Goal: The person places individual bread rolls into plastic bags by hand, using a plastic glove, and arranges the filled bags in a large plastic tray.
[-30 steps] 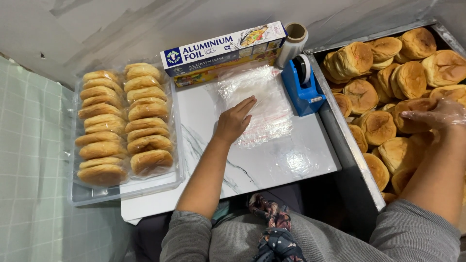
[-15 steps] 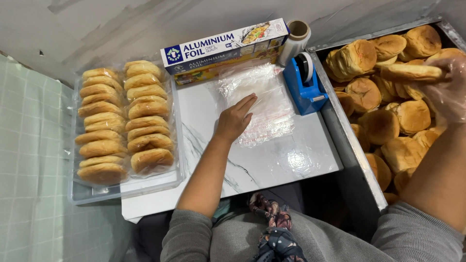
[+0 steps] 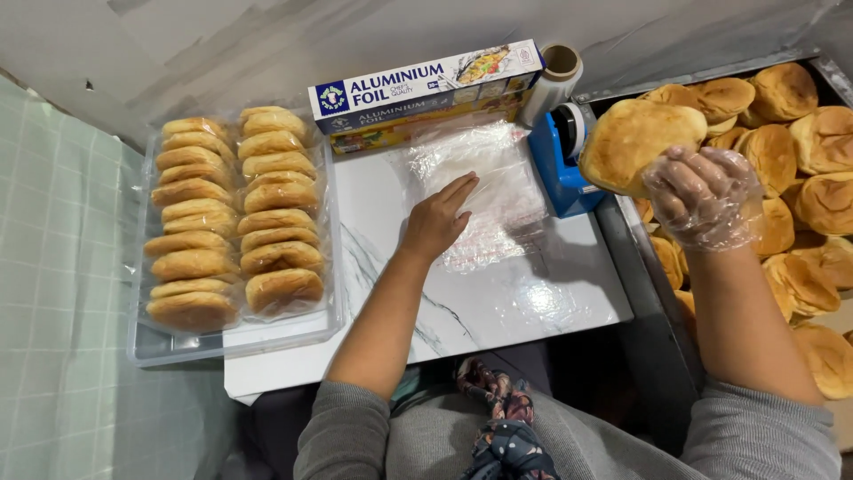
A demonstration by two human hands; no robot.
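While left hand (image 3: 437,218) lies flat on wrap (image 3: 484,191) | gloved right hand (image 3: 702,196) grips bun (image 3: 626,142), underside hidden

A white marbled desk (image 3: 498,307) is seen. On it are laid a clear plastic sheet (image 3: 484,191), a foil box (image 3: 426,93), a blue dispenser (image 3: 560,164) and a tray of wrapped buns (image 3: 235,342).

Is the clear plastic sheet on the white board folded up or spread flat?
Spread flat: the plastic sheet lies open on the white board, with the left hand pressed flat on it.

Golden bun (image 3: 629,142) aloft; plastic wrap (image 3: 484,191) flat
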